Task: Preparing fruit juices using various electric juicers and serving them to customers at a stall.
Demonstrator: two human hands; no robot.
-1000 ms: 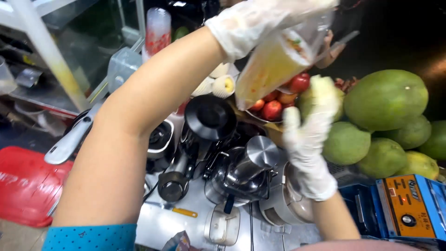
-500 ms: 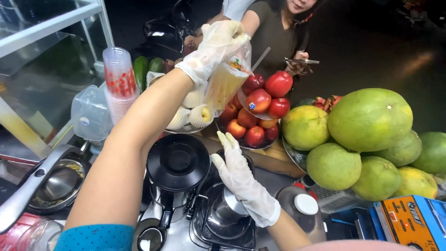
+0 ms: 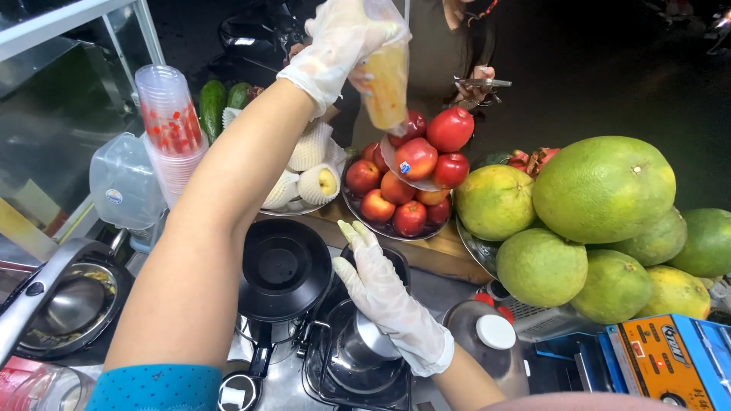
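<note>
Head view: your left hand (image 3: 339, 42), gloved, is raised to the top centre of the frame, fingers wrapped around a plastic bag of orange juice (image 3: 386, 80). Another person's hand (image 3: 358, 76) touches the bag from the far side, so the drink looks filled and is being passed over; your grip has not let go. Your right hand (image 3: 384, 293) hangs low in the centre, gloved, fingers spread flat and holding nothing, just above a steel jug (image 3: 364, 352) in the lower middle.

The counter is crowded. A black round lid (image 3: 282, 268) sits left of the jug, and a steel juicer bowl (image 3: 65, 304) lies at the lower left. A stack of clear plastic cups (image 3: 169, 122) stands at the upper left, cucumbers (image 3: 213, 106) behind it. Red apples (image 3: 415, 171) are piled on trays in the centre, netted pale fruit (image 3: 308, 164) beside them, and large green pomelos (image 3: 601, 190) fill the right. An orange and blue sealing machine (image 3: 670, 358) sits at the lower right. Beyond the stall it is dark.
</note>
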